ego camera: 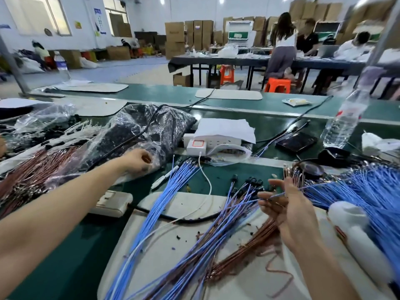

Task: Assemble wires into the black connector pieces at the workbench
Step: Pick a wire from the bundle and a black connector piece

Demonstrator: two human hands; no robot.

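— Right hand (285, 210), what does it have?
— One blue wire (278, 194), pinched between thumb and fingertips, with the other fingers loosely spread. The hand hovers above the white mat (184, 245), over a heap of brown wires (249, 245).
— And the left hand (138, 162)?
— Stretched forward to the clear plastic bag (155, 146), which is full of black connector pieces (127, 129). Its fingers are curled at the bag's near edge. Whether they hold a piece, I cannot tell.
— What lies around the right hand?
— Just ahead of its fingers is a cluster of fitted black connectors (252, 182), already on blue and brown leads. To its right is a thick sheaf of blue wires (357, 187). To its left, another blue bundle (164, 213) fans across the mat.
— Farther out?
— A white power strip (112, 202) sits beside the mat on the green workbench (65, 256), and a white pen (164, 178) lies near the blue bundle's tips. A brown bundle (32, 172) is at the far left, and a water bottle (346, 120) stands at the far right.
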